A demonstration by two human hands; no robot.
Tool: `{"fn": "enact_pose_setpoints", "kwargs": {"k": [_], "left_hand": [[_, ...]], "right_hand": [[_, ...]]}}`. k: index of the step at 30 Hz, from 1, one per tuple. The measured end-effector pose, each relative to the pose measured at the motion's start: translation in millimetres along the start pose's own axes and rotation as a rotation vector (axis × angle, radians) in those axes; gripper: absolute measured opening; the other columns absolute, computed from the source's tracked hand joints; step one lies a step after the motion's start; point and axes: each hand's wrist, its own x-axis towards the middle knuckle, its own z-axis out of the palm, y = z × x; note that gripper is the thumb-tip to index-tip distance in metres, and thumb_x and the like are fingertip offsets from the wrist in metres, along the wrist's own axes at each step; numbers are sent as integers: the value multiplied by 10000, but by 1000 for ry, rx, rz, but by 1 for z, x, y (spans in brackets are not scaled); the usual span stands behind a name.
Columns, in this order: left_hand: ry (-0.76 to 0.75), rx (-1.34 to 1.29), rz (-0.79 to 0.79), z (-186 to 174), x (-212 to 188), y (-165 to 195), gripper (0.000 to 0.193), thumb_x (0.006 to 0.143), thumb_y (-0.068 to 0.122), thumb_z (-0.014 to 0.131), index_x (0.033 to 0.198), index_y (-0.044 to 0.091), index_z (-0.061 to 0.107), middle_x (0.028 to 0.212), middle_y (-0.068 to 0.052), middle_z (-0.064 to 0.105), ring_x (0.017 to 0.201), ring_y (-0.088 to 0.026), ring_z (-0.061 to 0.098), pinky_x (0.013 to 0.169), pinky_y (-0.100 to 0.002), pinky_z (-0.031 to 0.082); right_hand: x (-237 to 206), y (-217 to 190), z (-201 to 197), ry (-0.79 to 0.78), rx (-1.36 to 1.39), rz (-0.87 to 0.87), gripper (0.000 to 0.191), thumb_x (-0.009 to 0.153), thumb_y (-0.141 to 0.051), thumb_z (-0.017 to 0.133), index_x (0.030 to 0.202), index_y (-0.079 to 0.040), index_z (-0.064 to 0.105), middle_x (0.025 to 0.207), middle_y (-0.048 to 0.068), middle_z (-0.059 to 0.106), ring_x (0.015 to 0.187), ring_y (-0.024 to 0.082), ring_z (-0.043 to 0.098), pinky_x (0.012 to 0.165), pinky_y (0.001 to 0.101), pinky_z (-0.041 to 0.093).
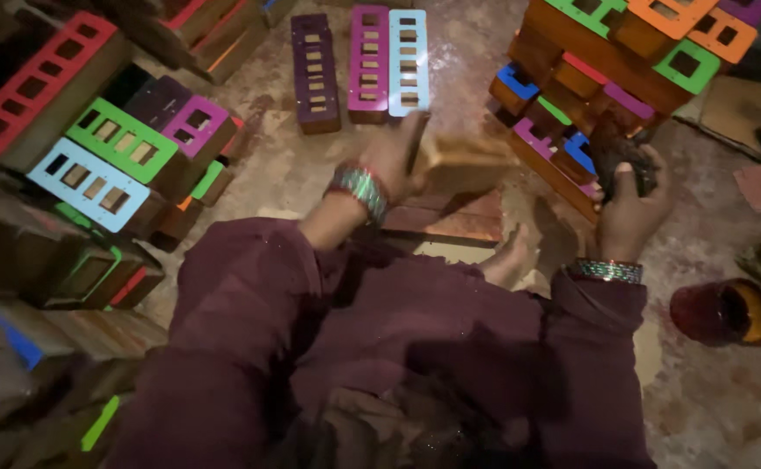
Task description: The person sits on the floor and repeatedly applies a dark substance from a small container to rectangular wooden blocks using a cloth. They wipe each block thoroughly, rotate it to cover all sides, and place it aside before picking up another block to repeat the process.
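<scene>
Now your left hand [393, 161] is closed on a plain wooden block [463, 161], fingers wrapped round its near end. The block sticks out sideways from that hand, its long way pointing toward your right hand [628, 213], above the flat brown board [450, 221] on the floor [311, 174]. It looks a bit blurry. Your right hand is closed on a dark lump [619, 156], maybe a rag or sponge, right beside the far end of the block. Just past it is a pile of painted blocks [606, 61] with window holes.
</scene>
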Motion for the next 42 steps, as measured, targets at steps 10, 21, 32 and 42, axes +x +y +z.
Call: {"fn": "enact_pose_setpoints", "kwargs": {"k": [10, 21, 32, 42], "left_hand": [[-433, -28, -195, 106, -20, -100, 1128, 679, 263, 916, 1575, 221, 233, 1208, -210, 659, 1128, -390, 634, 938, -481, 524], [321, -703, -308, 58, -18, -103, 271, 819, 196, 836, 1058, 120, 732, 813, -51, 750, 692, -146, 755, 623, -315, 627], [620, -786, -193, 77, 5, -105, 246, 906, 264, 756, 1104, 120, 731, 1013, -26, 780, 881, -112, 774, 723, -294, 631], [574, -619, -252, 72, -5, -99, 307, 830, 298, 841, 1052, 117, 730, 762, -24, 726, 690, -159, 716, 644, -327, 572]], "right_hand": [[-31, 8, 28, -271, -347, -212, 336, 1042, 47, 621, 1372, -17, 615, 1318, 117, 699, 1148, 212, 707, 917, 325, 589], [-191, -15, 149, -783, -1098, -567, 492, 916, -72, 641, 1395, -174, 695, 1113, 149, 657, 913, 337, 651, 771, 465, 532], [-62, -15, 86, -261, -1303, -534, 404, 936, -101, 672, 1338, -128, 709, 1112, 223, 641, 929, 384, 658, 791, 457, 526], [-168, -6, 132, -652, -1088, -596, 607, 819, -13, 620, 1412, -138, 654, 1234, 199, 664, 1021, 396, 678, 858, 465, 540]]}}
